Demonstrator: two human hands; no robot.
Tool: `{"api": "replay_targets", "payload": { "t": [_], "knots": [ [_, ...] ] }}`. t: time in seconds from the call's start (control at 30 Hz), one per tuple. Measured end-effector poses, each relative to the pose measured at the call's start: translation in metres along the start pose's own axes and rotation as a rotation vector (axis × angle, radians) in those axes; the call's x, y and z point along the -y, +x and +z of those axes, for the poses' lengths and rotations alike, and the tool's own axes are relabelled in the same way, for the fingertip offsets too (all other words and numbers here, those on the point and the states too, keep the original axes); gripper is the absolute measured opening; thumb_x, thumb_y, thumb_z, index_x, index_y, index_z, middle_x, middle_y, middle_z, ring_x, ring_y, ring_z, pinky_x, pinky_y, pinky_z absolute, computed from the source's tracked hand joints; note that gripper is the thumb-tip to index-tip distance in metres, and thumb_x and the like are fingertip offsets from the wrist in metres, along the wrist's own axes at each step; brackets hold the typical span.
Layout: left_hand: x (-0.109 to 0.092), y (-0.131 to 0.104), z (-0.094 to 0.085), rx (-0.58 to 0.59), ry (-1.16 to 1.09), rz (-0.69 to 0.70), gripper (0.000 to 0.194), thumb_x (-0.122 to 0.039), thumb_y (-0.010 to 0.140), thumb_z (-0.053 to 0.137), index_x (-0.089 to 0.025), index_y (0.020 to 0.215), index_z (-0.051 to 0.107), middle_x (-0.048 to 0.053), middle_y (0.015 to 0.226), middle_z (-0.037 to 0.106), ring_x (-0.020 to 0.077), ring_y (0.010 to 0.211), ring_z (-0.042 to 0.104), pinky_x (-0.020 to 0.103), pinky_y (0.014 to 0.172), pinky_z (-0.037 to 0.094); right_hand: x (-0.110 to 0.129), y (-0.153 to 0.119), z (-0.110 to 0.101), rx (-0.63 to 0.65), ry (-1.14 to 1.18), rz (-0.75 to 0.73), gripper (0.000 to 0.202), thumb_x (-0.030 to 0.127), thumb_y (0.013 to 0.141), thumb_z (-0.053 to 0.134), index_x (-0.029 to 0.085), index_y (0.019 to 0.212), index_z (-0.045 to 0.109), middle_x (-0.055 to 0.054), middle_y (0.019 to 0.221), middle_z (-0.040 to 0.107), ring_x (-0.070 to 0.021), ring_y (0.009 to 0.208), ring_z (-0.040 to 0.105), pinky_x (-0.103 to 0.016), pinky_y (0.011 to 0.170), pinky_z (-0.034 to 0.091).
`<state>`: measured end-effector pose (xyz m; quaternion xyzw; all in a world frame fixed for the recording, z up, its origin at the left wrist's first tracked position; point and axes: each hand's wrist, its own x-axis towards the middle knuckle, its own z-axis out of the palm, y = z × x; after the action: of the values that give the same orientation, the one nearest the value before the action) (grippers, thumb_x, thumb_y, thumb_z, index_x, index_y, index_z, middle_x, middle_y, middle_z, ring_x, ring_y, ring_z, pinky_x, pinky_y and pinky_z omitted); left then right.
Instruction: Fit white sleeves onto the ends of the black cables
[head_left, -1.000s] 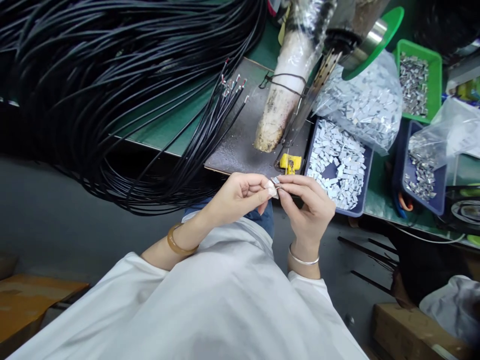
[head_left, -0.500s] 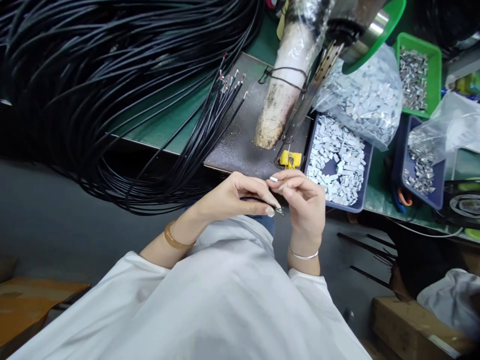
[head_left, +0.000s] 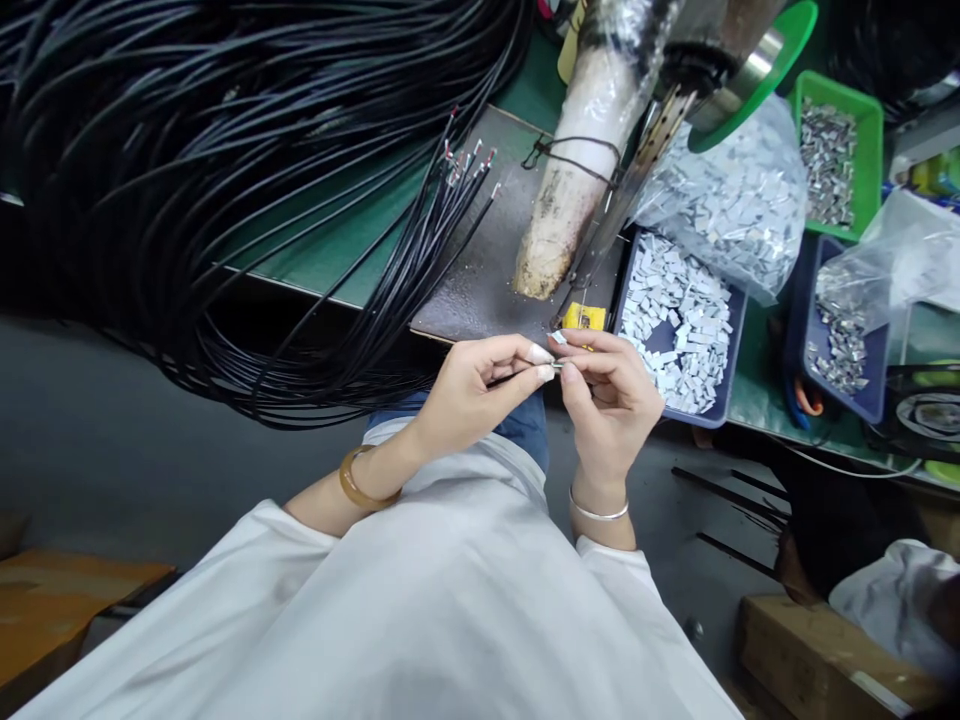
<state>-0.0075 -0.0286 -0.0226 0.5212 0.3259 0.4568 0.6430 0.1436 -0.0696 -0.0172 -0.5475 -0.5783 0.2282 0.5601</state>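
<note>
My left hand (head_left: 469, 392) is closed in a pinch on the end of a black cable, most of which its fingers hide. Fingertip to fingertip with it, my right hand (head_left: 609, 400) pinches at the thin wire end (head_left: 556, 366). A small whitish rectangular connector piece (head_left: 556, 338) sticks out at the right index and middle fingertips. Just beyond the right fingers is a yellow block (head_left: 584, 316) under a thin metal tip. Beside that hand stands a blue tray (head_left: 738, 345) of similar small pieces.
Bundled black cables (head_left: 247, 190) cover the left of the green bench, stripped ends on a dark plate (head_left: 495, 300). Above hangs a plastic-wrapped tube (head_left: 570, 190). Rightward are a bag of pieces (head_left: 735, 200), a green bin (head_left: 870, 165), another blue tray (head_left: 874, 370) and a seated person (head_left: 900, 590).
My hands have come together, the left fingertips rising to meet the right ones. The cable's wires, spread below the fingers before, are now pinched between both hands. The whitish piece has tilted.
</note>
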Motion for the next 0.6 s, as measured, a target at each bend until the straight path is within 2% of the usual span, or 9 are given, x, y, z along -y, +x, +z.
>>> {"api": "replay_targets", "payload": {
  "t": [0.07, 0.17, 0.27, 0.4, 0.47, 0.6],
  "knots": [
    [-0.001, 0.002, -0.001, -0.023, -0.143, -0.083, 0.016, -0.03, 0.085, 0.075, -0.014, 0.084, 0.074, 0.0, 0.066, 0.066, 0.0062, 0.053, 0.051, 0.019, 0.053, 0.043, -0.001, 0.001, -0.002, -0.077, -0.042, -0.039, 0.01, 0.015, 0.09, 0.067, 0.023, 0.091, 0.072, -0.002, 0.105, 0.074, -0.0178, 0.094, 0.074, -0.038, 0.086, 0.064],
    [-0.003, 0.007, -0.004, -0.065, -0.196, -0.149, 0.014, -0.028, 0.079, 0.079, -0.015, 0.075, 0.074, 0.0, 0.065, 0.068, 0.0072, 0.057, 0.054, 0.019, 0.057, 0.047, 0.001, 0.003, -0.004, -0.17, -0.189, -0.172, 0.017, 0.012, 0.092, 0.061, 0.024, 0.097, 0.072, -0.002, 0.102, 0.075, -0.0184, 0.096, 0.074, -0.038, 0.084, 0.063],
    [-0.006, 0.011, -0.003, -0.057, -0.166, -0.174, 0.009, -0.018, 0.071, 0.081, -0.014, 0.068, 0.073, 0.0, 0.066, 0.069, 0.0072, 0.06, 0.057, 0.018, 0.06, 0.048, 0.006, 0.003, -0.003, -0.125, -0.284, -0.308, 0.021, 0.01, 0.093, 0.06, 0.024, 0.104, 0.071, -0.003, 0.104, 0.077, -0.019, 0.099, 0.074, -0.039, 0.086, 0.063],
    [-0.009, 0.013, 0.0, -0.06, -0.137, -0.16, 0.008, -0.012, 0.068, 0.076, -0.013, 0.065, 0.07, -0.003, 0.06, 0.064, 0.0051, 0.055, 0.053, 0.016, 0.057, 0.044, 0.004, 0.0, 0.001, -0.045, -0.326, -0.427, 0.021, 0.007, 0.085, 0.07, 0.022, 0.1, 0.069, -0.004, 0.104, 0.078, -0.0171, 0.095, 0.075, -0.034, 0.084, 0.063],
    [-0.009, 0.013, 0.0, -0.068, -0.132, -0.151, 0.007, -0.014, 0.072, 0.075, -0.013, 0.067, 0.07, -0.003, 0.06, 0.065, 0.0049, 0.054, 0.052, 0.016, 0.056, 0.044, 0.0, -0.002, 0.002, -0.058, -0.284, -0.395, 0.021, 0.006, 0.085, 0.07, 0.022, 0.098, 0.068, -0.003, 0.1, 0.078, -0.0158, 0.092, 0.075, -0.032, 0.081, 0.063],
    [-0.006, 0.014, -0.001, -0.091, -0.122, -0.155, 0.007, -0.019, 0.073, 0.078, -0.014, 0.071, 0.074, 0.001, 0.07, 0.072, 0.0075, 0.062, 0.06, 0.018, 0.062, 0.049, -0.01, -0.003, 0.002, -0.095, -0.096, -0.188, 0.015, 0.01, 0.089, 0.066, 0.022, 0.098, 0.066, -0.003, 0.1, 0.076, -0.0173, 0.093, 0.075, -0.034, 0.078, 0.064]
  ]
}}
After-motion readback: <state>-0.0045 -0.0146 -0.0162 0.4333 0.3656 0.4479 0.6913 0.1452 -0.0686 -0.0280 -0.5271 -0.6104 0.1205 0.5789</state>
